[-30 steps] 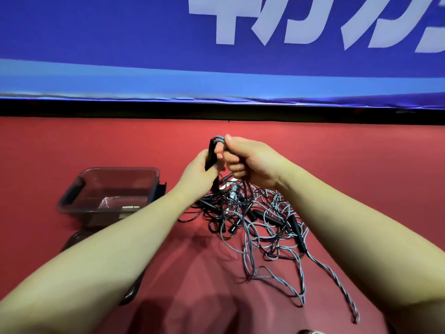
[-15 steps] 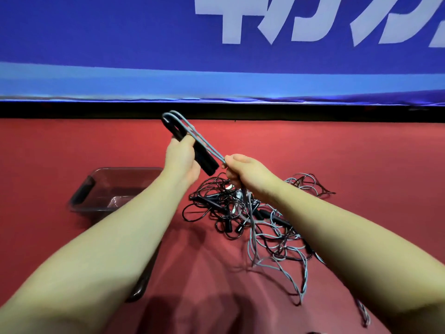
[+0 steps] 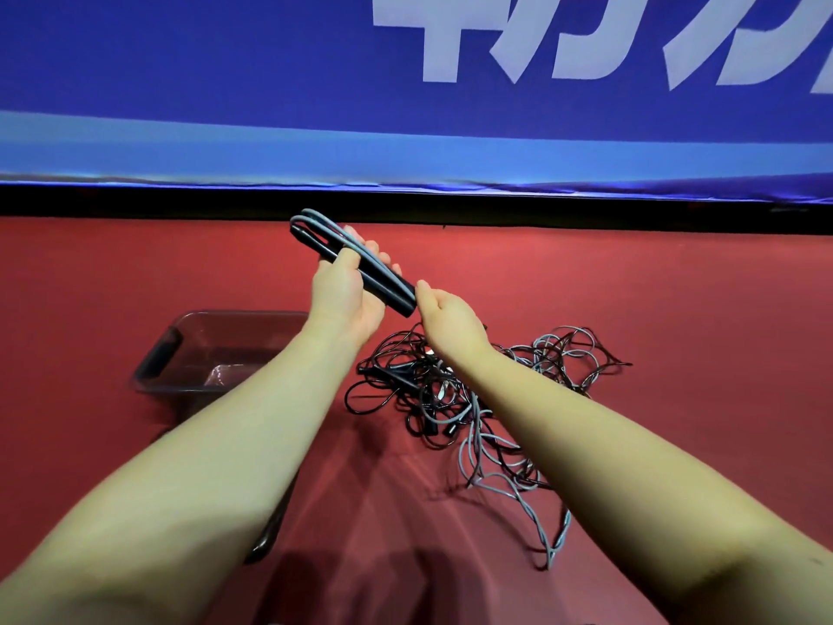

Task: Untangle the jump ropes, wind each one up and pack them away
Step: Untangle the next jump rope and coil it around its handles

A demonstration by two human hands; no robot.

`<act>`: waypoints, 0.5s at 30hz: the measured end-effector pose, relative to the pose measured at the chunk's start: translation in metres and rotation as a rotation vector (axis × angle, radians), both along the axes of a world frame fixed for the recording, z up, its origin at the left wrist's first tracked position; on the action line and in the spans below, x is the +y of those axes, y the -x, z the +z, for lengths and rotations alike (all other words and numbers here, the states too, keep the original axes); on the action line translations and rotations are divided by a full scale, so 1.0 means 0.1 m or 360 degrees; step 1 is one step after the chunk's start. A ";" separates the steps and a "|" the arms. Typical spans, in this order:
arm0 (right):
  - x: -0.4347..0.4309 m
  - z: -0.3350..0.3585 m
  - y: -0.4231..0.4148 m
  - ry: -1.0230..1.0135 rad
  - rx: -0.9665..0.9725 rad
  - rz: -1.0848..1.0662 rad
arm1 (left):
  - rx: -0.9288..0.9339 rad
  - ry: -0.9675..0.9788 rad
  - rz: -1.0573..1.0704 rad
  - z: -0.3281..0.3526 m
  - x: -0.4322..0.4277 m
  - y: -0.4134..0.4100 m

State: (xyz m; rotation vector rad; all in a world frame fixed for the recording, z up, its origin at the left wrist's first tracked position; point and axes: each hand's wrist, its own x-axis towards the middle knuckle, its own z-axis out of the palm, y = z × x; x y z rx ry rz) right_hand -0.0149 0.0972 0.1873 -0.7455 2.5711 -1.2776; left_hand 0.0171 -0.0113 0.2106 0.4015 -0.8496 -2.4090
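- The left hand point(image 3: 345, 295), at the centre of the frame, has its grip wrapped round a pair of black handles point(image 3: 391, 294). They are held side by side and raised above the table point(image 3: 676, 309), slanting up toward the upper left.
- A grey rope point(image 3: 336, 232) loops over the top end of the handles and runs back down along them, so winding of this rope seems to have only just begun.
- The right hand point(image 3: 450, 320) sits at the handles' lower end with its thumb just beside them. Its fingers are turned away, so I cannot tell whether its grip pinches the rope or is slack.
- Below and right of the hands, the tangle of ropes point(image 3: 450, 390) lies on the table. Black and grey strands are knotted together, and a long grey tail trails toward the lower right. Most of the untangling looks undone.
- The clear bin point(image 3: 157, 358), at the left of the frame, shows no wound rope inside, so packing has not started, as far as I can judge.
- A blue banner point(image 3: 225, 83) fills the top of the frame.
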 end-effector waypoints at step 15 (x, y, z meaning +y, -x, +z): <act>-0.11 -0.14 0.02 0.0459 -0.0182 -0.0339 | -0.0121 -0.0345 -0.0011 -0.05 0.13 0.08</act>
